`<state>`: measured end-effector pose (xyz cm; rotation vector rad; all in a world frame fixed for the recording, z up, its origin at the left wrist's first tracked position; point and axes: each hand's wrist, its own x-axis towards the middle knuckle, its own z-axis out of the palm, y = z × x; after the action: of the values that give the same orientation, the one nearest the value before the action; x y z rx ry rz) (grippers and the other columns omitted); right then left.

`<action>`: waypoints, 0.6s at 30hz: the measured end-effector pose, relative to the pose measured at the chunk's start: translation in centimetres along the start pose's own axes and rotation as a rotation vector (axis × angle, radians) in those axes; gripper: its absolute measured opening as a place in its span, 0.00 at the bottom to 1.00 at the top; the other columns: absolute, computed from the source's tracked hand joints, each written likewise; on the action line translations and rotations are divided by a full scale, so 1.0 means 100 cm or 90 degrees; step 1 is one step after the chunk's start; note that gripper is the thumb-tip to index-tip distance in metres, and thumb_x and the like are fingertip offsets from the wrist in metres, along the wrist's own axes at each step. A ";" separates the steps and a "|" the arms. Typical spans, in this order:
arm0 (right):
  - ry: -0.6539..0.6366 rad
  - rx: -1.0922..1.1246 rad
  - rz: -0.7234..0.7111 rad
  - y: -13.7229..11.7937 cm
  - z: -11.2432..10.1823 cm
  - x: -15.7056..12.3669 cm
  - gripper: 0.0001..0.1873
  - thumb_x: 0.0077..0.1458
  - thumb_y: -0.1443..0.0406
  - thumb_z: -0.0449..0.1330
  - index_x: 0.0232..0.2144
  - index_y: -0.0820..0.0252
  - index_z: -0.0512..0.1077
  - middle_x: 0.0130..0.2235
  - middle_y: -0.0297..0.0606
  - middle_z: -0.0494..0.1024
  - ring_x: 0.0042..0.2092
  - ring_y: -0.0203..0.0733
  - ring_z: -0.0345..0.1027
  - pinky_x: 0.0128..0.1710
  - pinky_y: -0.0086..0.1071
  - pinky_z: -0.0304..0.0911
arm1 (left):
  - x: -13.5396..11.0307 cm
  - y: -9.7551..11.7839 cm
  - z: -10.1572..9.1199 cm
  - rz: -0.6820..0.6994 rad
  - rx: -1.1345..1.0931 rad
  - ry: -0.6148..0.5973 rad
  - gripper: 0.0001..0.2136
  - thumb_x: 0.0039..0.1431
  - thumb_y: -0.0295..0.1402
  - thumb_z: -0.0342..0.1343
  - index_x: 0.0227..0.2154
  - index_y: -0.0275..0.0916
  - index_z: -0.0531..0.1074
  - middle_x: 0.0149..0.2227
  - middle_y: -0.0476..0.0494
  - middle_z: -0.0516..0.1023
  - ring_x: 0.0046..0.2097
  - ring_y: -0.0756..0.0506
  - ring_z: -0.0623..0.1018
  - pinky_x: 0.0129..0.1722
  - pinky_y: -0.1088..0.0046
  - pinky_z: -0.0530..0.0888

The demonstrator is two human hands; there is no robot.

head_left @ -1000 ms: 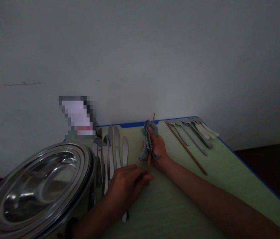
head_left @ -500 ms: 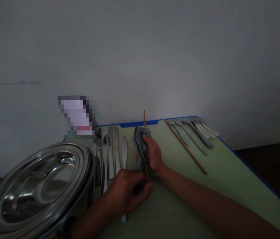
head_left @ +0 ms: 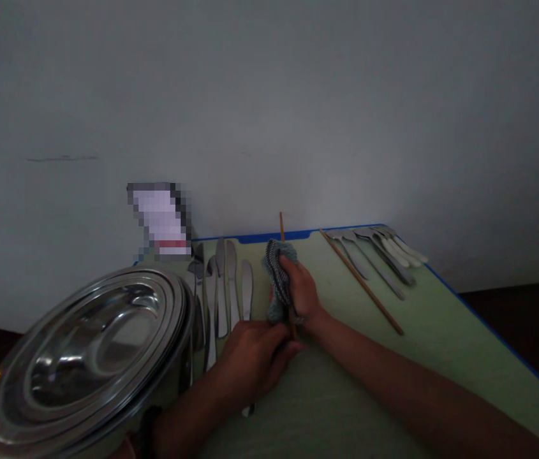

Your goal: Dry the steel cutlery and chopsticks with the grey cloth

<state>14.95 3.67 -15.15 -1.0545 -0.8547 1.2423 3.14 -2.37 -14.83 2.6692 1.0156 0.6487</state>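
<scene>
A wooden chopstick [head_left: 282, 226] points away from me, its far tip sticking out beyond a folded grey patterned cloth [head_left: 277, 274]. My right hand [head_left: 302, 287] is closed around the cloth, which wraps the middle of the chopstick, thumb on top. Lower down, my left hand [head_left: 262, 357] pinches the near end of the same chopstick. Just left of the cloth lie several table knives [head_left: 231, 280], one of them partly under my left hand. Another wooden chopstick [head_left: 362, 282] rests on the table to the right of my right hand.
Stacked steel plates [head_left: 173, 306] fill the left side of the green, blue-edged table [head_left: 346, 370]. Several spoons and forks [head_left: 377, 268], some white-handled, lie at the far right. A blurred-out phone-like object [head_left: 161, 220] leans on the wall [head_left: 298, 115] behind.
My left hand has come up slightly nearer the cloth along the chopstick. The right hand still grips the cloth. The whole view has shifted a little, moving things rightward.
</scene>
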 end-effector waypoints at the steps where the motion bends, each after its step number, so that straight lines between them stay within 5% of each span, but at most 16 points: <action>1: 0.013 0.006 0.021 -0.001 0.002 -0.004 0.16 0.48 0.53 0.54 0.30 0.59 0.71 0.21 0.31 0.72 0.31 0.41 0.67 0.32 0.33 0.61 | 0.000 0.000 0.000 0.002 0.018 0.008 0.17 0.64 0.38 0.41 0.23 0.37 0.67 0.19 0.49 0.72 0.20 0.48 0.72 0.20 0.74 0.63; 18: -0.017 0.010 -0.004 0.004 0.001 -0.007 0.13 0.48 0.55 0.56 0.30 0.57 0.71 0.27 0.31 0.74 0.34 0.41 0.67 0.36 0.33 0.61 | 0.001 0.001 -0.003 0.028 0.069 0.017 0.22 0.66 0.38 0.36 0.22 0.37 0.68 0.16 0.49 0.72 0.18 0.49 0.72 0.18 0.76 0.64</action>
<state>14.66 2.96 -15.51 -1.0231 -0.8666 1.2587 3.12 -2.41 -14.50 2.7895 1.0302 0.6573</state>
